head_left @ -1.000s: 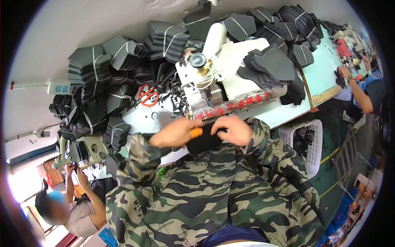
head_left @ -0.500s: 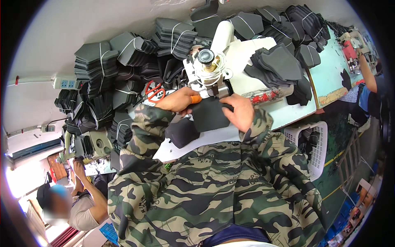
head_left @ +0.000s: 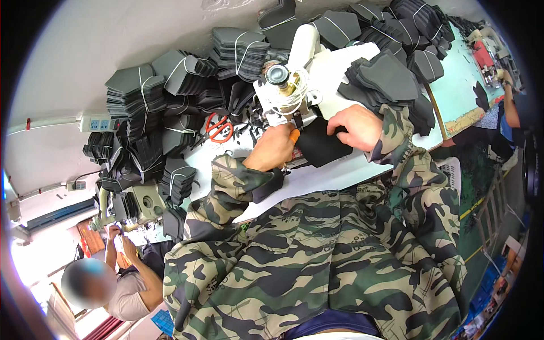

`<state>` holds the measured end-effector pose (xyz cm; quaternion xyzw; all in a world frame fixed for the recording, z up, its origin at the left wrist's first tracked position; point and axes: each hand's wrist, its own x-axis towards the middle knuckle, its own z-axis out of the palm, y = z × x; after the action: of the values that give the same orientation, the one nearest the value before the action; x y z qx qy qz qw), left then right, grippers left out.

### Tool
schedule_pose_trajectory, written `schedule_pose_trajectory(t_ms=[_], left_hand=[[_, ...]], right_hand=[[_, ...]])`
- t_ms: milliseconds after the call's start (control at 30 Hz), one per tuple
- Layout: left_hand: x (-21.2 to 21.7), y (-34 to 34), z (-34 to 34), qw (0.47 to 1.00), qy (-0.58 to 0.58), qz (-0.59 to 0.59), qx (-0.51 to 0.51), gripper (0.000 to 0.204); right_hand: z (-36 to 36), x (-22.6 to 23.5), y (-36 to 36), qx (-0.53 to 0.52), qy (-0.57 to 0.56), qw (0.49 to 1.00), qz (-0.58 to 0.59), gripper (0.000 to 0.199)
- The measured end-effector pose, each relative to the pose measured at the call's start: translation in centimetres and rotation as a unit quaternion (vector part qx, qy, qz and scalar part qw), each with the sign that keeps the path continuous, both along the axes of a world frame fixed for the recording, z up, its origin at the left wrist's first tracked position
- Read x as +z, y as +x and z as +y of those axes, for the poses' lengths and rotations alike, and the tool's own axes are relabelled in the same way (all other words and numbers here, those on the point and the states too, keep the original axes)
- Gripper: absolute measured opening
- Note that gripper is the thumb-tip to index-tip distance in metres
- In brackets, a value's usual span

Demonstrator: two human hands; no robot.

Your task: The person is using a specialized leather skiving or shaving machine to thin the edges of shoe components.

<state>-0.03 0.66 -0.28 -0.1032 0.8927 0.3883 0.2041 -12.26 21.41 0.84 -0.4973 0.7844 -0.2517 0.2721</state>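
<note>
A black, flat foam-like piece (head_left: 322, 144) lies at the machine head, under its front part. My left hand (head_left: 271, 148) is closed at the piece's left edge, with a small orange thing (head_left: 294, 136) at its fingertips; what exactly it grips is hidden. My right hand (head_left: 358, 127) has thumb and forefinger on the piece's upper right edge. Beyond the hands stands a white machine (head_left: 306, 48) with a black knob (head_left: 277, 75) and a coil of white cord (head_left: 290, 101). Another dark piece (head_left: 268, 187) lies partly under my left sleeve.
Tied stacks of dark pieces (head_left: 133, 93) line the wall. A loose stack (head_left: 388, 79) sits right of the machine. Red-handled scissors (head_left: 219, 128) lie among scraps at left. A white basket (head_left: 451, 170) stands at right. One person (head_left: 127, 289) works at left, another (head_left: 511, 110) at right.
The foam piece has turned and shifted right. My left hand has moved right, to just before the machine head; my right hand has moved right and up along the piece. The view has shifted slightly.
</note>
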Motion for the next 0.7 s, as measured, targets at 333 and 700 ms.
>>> schedule_pose_trajectory(t_ms=[333,700], left_hand=[[2.0,2.9,-0.6,0.977,0.178,-0.105,0.054,0.029],[-0.9,1.9,-6.4,0.955,0.185,-0.190,0.133,0.028]], right_hand=[[1.3,-1.2,5.3,-0.097,-0.117,0.935,-0.321,0.031],[-6.2,-3.5,12.8,-0.100,-0.144,0.914,-0.366,0.059]])
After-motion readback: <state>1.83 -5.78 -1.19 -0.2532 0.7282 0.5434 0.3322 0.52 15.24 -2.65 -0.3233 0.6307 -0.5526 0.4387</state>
